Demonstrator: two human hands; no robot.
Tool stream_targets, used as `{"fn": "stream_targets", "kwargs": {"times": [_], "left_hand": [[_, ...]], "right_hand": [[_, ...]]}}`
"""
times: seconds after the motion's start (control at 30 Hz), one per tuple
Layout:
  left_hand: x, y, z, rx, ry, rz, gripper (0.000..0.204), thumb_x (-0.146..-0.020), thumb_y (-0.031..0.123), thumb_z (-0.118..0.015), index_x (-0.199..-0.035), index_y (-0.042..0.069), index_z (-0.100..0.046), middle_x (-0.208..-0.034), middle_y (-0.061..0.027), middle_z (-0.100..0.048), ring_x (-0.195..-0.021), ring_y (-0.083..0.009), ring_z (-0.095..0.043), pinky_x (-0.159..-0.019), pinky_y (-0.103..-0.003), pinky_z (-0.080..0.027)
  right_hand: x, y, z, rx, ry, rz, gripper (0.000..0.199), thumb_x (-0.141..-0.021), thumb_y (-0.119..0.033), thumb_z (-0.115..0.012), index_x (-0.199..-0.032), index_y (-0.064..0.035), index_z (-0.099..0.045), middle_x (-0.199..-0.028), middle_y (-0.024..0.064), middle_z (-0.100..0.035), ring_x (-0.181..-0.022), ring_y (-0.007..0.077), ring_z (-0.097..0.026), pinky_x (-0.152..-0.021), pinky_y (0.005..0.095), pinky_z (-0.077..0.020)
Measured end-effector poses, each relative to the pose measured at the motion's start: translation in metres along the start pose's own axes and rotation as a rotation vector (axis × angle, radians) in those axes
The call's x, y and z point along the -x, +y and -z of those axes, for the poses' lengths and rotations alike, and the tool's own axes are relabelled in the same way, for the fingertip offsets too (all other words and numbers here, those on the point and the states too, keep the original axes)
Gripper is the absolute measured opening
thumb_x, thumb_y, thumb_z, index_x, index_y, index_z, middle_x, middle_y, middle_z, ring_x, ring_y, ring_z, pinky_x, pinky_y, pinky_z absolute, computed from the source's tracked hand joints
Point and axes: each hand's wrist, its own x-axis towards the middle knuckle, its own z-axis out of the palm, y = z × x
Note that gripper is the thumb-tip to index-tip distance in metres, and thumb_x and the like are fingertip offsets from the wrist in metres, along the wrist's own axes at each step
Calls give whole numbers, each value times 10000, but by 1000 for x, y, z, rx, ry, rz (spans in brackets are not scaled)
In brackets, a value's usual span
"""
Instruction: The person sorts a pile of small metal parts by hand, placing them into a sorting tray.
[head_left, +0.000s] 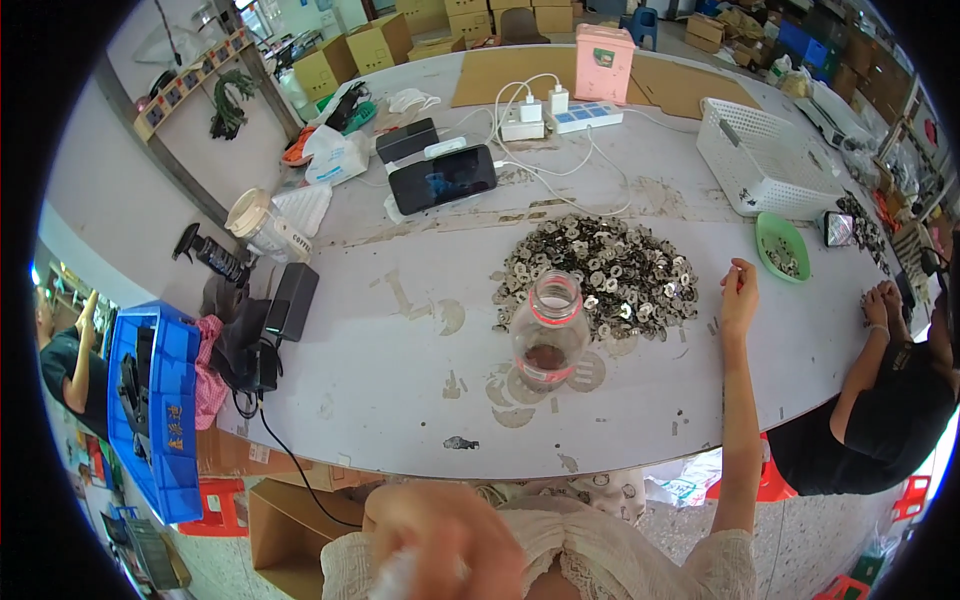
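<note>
The right hand (pixel 740 292) rests on the table (pixel 400 380) just right of the pile of small metal parts (pixel 600 275), fingertips pinched together; whether they grip a part cannot be told. The left hand (pixel 440 545) is blurred near the chest, its fingers unreadable.

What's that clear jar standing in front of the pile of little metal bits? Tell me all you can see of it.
The clear jar looks like plastic or glass, see-through, with a wide open mouth ringed by a pinkish-red band and no lid on it. It stands upright on the grey table, just on the near side of the pile of small metal parts. A small dark heap lies at its bottom; what it is cannot be told. Neither hand touches it; the right hand is raised to its right.
</note>
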Motion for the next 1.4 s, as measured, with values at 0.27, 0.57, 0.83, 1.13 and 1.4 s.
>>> {"fn": "stream_targets", "kwargs": {"times": [0.27,0.57,0.83,1.13,1.4], "left_hand": [[34,-6,40,-1127,1121,-160,144,-783,-48,-434,-839,66,-367,-752,-81,-466,-740,-174,-472,-714,-344,-458],[66,-19,68,-1262,1118,52,428,-688,-33,-497,-1092,46,-381,-938,-72,-409,-810,-138,-396,-715,-274,-363],[56,-41,90,-1899,852,523,980,-516,373,-843,-1292,72,-326,-1091,-161,-333,-985,-298,-333,-859,-418,-296],[65,-63,109,-1903,845,468,681,-575,309,-812,-1140,65,-519,-1045,-150,-402,-986,-305,-359,-835,-405,-331],[19,-40,57,-2128,529,-163,458,-545,186,-783,-977,135,-643,-834,-69,-497,-723,-196,-490,-588,-281,-411]], "right_hand": [[2,-6,2,2,-36,-15,161,-896,-116,-461,-999,-25,-547,-648,61,-535,-572,125,-486,-556,266,-395],[1,2,2,-7,-33,12,155,-893,-90,-459,-1002,-20,-545,-643,42,-529,-566,106,-471,-536,262,-382],[2,-4,-1,-30,-76,11,150,-903,-85,-451,-997,-18,-548,-623,22,-501,-547,74,-422,-497,235,-341],[1,-5,-1,-46,-78,34,144,-903,-83,-451,-975,-20,-558,-595,23,-490,-536,78,-428,-490,237,-341],[4,-6,-1,-23,-72,34,149,-902,-109,-458,-966,-29,-566,-599,39,-513,-534,100,-460,-505,259,-374]]}}
